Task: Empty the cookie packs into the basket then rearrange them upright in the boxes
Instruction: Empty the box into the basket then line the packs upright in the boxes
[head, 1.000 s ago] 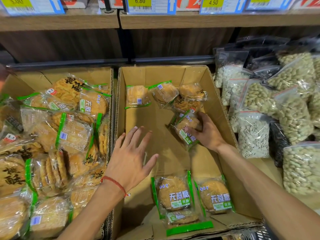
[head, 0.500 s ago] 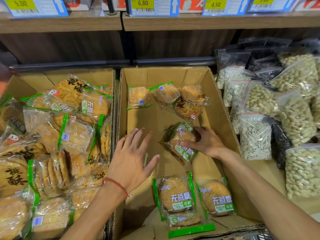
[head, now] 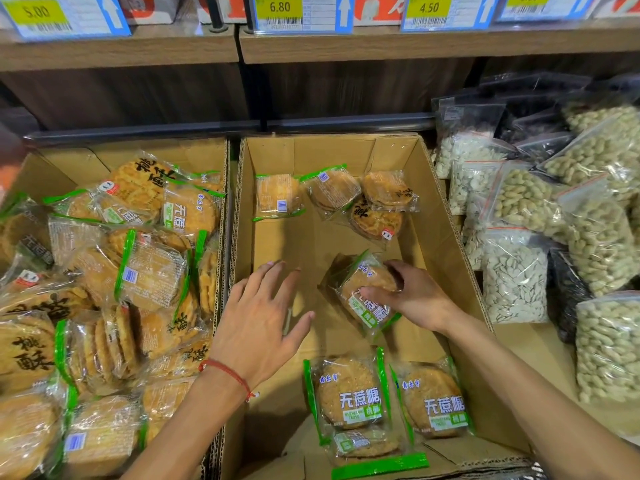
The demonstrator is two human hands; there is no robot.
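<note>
My right hand (head: 414, 295) grips a green-edged cookie pack (head: 363, 292) just above the floor of the middle cardboard box (head: 446, 216). My left hand (head: 263, 320) hovers open with spread fingers over the box's left side, holding nothing. Several cookie packs (head: 332, 199) lie at the far end of this box. Three more packs (head: 384, 407) stand at its near end, labels facing me. The left cardboard box (head: 194, 150) is heaped with cookie packs (head: 138, 271).
Clear bags of peanuts and seeds (head: 554, 244) are piled to the right of the middle box. A wooden shelf (head: 381, 46) with price tags runs overhead at the back. A dark rail (head: 346, 123) crosses behind the boxes.
My right hand has drawn the cookie pack from the far cluster toward me along the box floor. My left hand has stayed almost still.
</note>
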